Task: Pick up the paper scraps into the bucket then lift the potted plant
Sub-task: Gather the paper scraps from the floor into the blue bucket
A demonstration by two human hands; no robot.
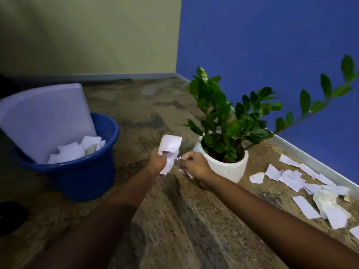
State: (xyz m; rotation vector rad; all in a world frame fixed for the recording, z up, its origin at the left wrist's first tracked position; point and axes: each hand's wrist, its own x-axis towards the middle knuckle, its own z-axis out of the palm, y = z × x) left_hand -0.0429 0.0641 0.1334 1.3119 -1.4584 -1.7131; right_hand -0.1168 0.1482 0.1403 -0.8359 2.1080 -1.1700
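Note:
My left hand (158,161) is shut on a bunch of white paper scraps (170,145), held above the floor between the bucket and the plant. My right hand (195,165) is close beside it, fingers closed on more small scraps (185,171). The blue bucket (77,175) stands at the left with a large white sheet (44,117) leaning in it and crumpled scraps inside. The potted plant (223,117) in its white pot (225,167) stands just right of my hands. Several loose scraps (291,177) lie on the floor at the right.
The mottled brown floor (174,220) meets a yellow wall at the back and a blue wall (272,45) with a pale skirting board on the right. A dark object (9,214) lies at the left edge.

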